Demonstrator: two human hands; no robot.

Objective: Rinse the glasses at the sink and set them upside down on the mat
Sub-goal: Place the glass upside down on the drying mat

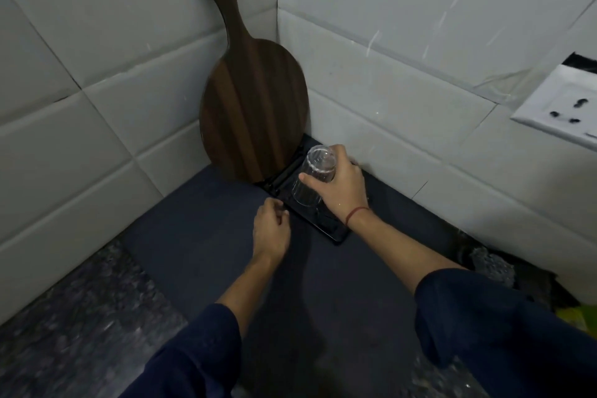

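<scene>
The left hand (271,229) hovers over the dark mat (200,229), fingers loosely curled, holding nothing. Just right of it, the right hand (339,184) grips a clear glass (311,178) upside down, its rim at or just above a black tray (336,233) in the corner — contact is unclear. This placement looks nearly done; no other glasses or sink show.

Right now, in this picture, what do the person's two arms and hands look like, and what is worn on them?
Both arms wear dark navy blue long sleeves pushed up toward the elbows, so the forearms are bare. The left hand is bare, with no ring, watch or glove visible. The right hand is bare too, but a thin red thread bracelet circles its wrist. No markings show on the sleeves.
</scene>
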